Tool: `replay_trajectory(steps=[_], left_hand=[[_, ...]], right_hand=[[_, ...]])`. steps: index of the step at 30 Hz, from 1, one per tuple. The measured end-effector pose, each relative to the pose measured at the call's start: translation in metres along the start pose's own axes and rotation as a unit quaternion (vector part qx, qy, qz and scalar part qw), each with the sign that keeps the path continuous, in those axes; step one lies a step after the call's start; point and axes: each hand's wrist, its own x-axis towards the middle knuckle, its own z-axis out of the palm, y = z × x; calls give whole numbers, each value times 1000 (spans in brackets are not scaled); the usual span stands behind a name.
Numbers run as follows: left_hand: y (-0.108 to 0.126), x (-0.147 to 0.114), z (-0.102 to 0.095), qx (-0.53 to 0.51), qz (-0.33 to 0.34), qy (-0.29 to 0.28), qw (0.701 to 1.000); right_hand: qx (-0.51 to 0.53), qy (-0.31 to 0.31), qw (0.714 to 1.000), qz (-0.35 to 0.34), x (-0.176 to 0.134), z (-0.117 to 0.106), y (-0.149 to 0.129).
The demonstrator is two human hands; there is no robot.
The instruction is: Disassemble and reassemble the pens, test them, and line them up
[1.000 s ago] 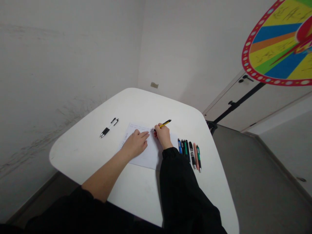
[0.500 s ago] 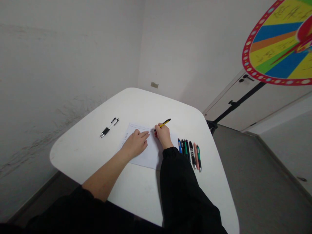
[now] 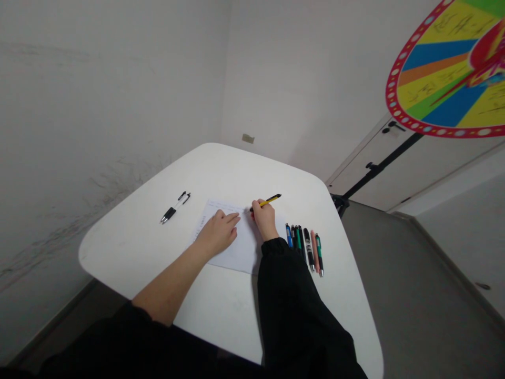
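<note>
A white sheet of paper (image 3: 232,258) lies on the white table (image 3: 221,305), with small handwriting along its top and left side. My left hand (image 3: 219,231) rests flat on the paper, fingers stretched toward the right. In my right hand (image 3: 264,218) is a yellow pen (image 3: 270,200) with black ends, gripped between thumb and fingers. Its upper end leans to the right, and its tip is down at the paper near my left fingertips. Part of the sheet is hidden under both hands and the right sleeve.
Several pens (image 3: 310,247) in blue, black, green and pink lie in a row right of my right forearm. Two black-and-white pens (image 3: 174,208) lie at the left. A colourful prize wheel (image 3: 437,79) on a black stand (image 3: 382,166) is at the right. Walls border the table's far side.
The yellow pen has tilted a little lower to the right in my right hand. My left hand stays on the paper. The whole view has shifted slightly.
</note>
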Motion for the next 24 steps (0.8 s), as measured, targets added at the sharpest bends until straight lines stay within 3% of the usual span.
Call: replay_trajectory(steps=[8,14,24], left_hand=[[-5,1,9,1,20,38,999],[-7,1,9,-3,28,63,998],[-10,2,14,-10,28,78,996]], right_hand=[[20,105,993,-55,-9,-3,0],[87,108,989,-42,-33,-15,-1],[150,52,986,-44,-76,-41,-13]])
